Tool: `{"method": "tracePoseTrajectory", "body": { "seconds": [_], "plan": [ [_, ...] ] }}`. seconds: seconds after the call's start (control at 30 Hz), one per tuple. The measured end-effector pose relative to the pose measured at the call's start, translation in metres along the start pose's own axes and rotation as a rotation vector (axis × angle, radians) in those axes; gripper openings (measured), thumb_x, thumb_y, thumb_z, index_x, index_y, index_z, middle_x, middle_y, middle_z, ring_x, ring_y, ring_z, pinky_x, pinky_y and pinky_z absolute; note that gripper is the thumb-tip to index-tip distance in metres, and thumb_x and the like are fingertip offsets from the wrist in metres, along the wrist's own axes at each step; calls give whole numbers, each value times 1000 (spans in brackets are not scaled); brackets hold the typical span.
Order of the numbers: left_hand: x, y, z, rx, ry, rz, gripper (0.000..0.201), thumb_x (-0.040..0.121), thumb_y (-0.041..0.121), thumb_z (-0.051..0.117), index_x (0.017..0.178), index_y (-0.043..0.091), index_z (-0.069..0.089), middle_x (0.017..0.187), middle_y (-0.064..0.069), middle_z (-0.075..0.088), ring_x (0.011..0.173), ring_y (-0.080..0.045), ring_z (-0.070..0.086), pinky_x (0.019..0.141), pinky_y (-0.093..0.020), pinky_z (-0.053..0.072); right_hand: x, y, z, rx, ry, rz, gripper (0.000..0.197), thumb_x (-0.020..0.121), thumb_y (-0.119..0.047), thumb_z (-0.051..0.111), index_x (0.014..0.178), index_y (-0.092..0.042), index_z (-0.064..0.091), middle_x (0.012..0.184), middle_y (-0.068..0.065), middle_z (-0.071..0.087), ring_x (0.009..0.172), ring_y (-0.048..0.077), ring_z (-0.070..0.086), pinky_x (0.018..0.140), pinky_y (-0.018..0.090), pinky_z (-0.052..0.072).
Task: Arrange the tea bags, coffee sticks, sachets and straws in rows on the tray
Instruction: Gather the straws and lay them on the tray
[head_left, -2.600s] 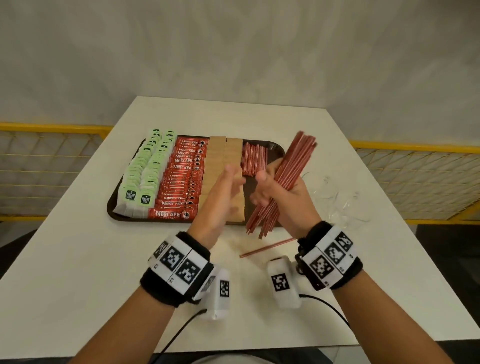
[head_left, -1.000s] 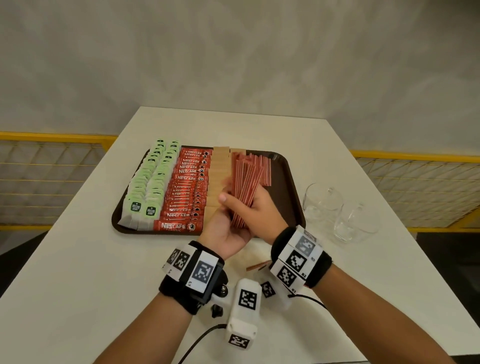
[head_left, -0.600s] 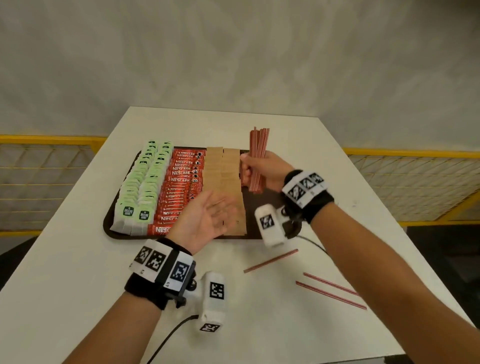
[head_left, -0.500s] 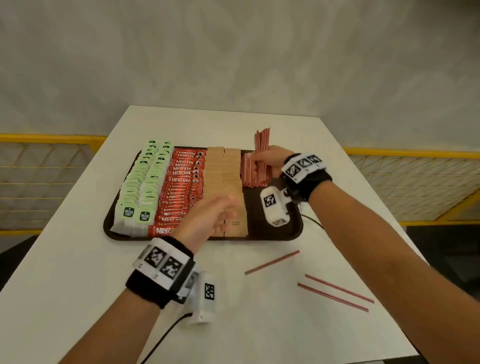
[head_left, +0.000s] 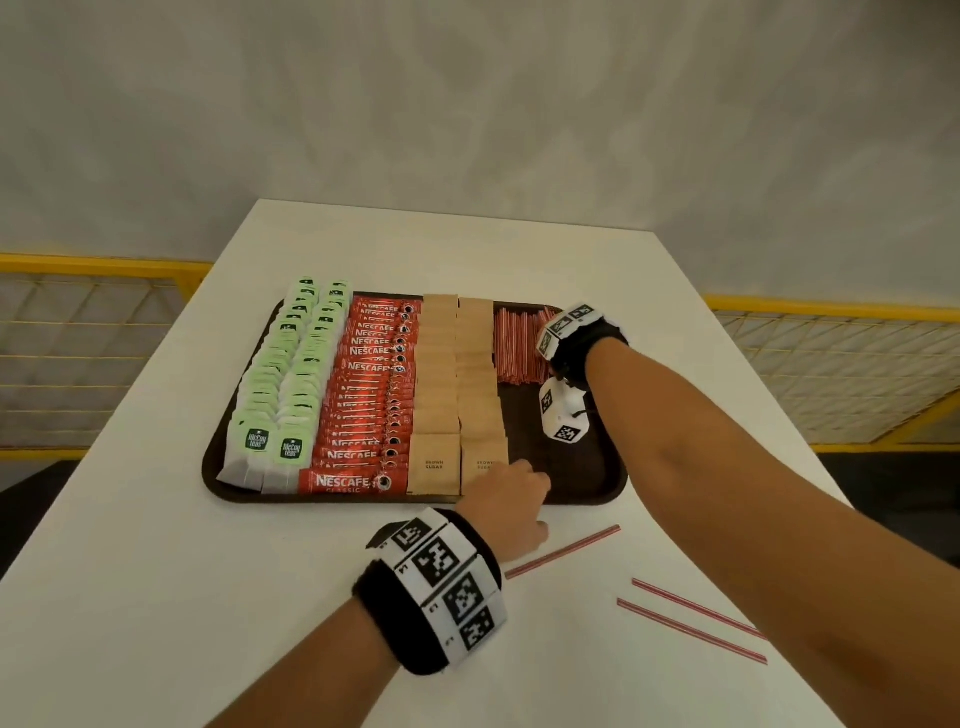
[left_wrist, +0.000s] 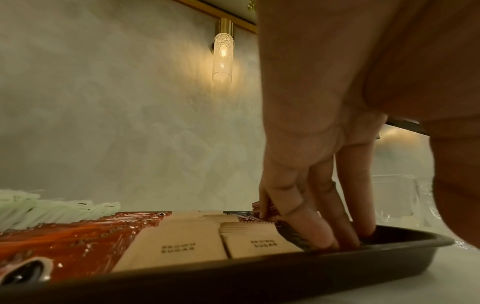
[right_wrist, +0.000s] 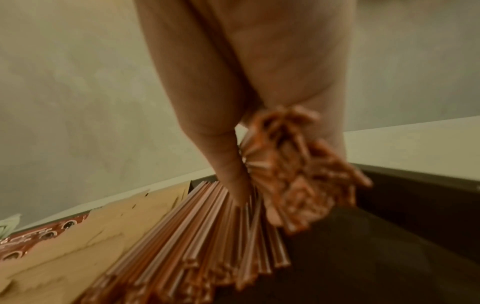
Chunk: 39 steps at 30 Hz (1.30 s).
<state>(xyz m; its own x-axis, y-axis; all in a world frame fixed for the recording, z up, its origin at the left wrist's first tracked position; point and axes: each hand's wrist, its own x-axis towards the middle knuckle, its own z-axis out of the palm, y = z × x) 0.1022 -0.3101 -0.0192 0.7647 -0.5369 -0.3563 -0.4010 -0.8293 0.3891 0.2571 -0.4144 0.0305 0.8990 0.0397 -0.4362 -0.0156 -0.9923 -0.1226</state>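
Note:
The brown tray (head_left: 613, 470) holds rows of green tea bags (head_left: 291, 374), red coffee sticks (head_left: 366, 395), brown sugar sachets (head_left: 457, 384) and red straws (head_left: 517, 348) at its far right. My right hand (right_wrist: 259, 176) grips a bundle of straws (right_wrist: 298, 174), thumb on one side and fingers on the other, just above the straws lying on the tray (right_wrist: 207, 236). In the head view that hand is mostly hidden behind its wristband. My left hand (head_left: 519, 473) rests straight fingers (left_wrist: 324, 236) on the tray floor, right beside the nearest sugar sachet (left_wrist: 259, 244).
Three loose straws lie on the white table in front of the tray: one (head_left: 563, 552) by my left wrist, two (head_left: 693, 618) farther right. Clear glasses (left_wrist: 389, 197) stand right of the tray, hidden by my right arm in the head view. Yellow railings flank the table.
My right hand brought the upright straw bundle down onto the tray's far right row. My left hand moved forward and set its fingers on the tray floor beside the sachets.

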Motion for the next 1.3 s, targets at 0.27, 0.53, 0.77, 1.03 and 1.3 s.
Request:
{"method": "tracePoseTrajectory", "body": {
  "seconds": [0.27, 0.53, 0.77, 1.03, 1.3],
  "plan": [
    [5, 3, 5, 59, 27, 20, 37, 96, 19, 46, 131, 7, 45, 129, -12, 43, 120, -28, 40, 100, -36, 37, 8, 3, -2, -103, 44, 35, 44, 97, -27, 46, 139, -12, 43, 142, 11, 44, 128, 24, 44, 100, 26, 36],
    [8, 4, 6, 83, 56, 29, 32, 96, 16, 45, 127, 7, 47, 127, -13, 44, 117, -27, 42, 96, -33, 37, 17, 5, 2, -30, 20, 85, 44, 96, -25, 48, 136, -8, 45, 143, 9, 43, 130, 24, 42, 101, 27, 34],
    [8, 1, 6, 71, 114, 50, 33, 95, 4, 41, 126, 9, 52, 123, -12, 45, 113, -25, 46, 93, -32, 43, -17, 6, -19, 409, 220, 12, 49, 92, -29, 56, 134, -6, 45, 140, 12, 46, 126, 26, 47, 102, 34, 41],
    [-13, 17, 12, 126, 101, 121, 25, 94, 16, 50, 116, 9, 59, 117, -9, 52, 110, -25, 51, 85, -30, 41, -164, 66, 38, 500, -52, -226, 33, 83, -32, 67, 114, -24, 58, 100, -4, 62, 86, 8, 60, 71, 20, 49],
    [-13, 42, 27, 273, 46, 49, 19, 94, 7, 50, 109, 1, 59, 113, -17, 57, 105, -31, 57, 77, -31, 41, -197, 120, 130, 20, -92, 58, 42, 83, -25, 67, 121, -18, 53, 113, 1, 48, 109, 19, 49, 88, 27, 40]
  ]
}}
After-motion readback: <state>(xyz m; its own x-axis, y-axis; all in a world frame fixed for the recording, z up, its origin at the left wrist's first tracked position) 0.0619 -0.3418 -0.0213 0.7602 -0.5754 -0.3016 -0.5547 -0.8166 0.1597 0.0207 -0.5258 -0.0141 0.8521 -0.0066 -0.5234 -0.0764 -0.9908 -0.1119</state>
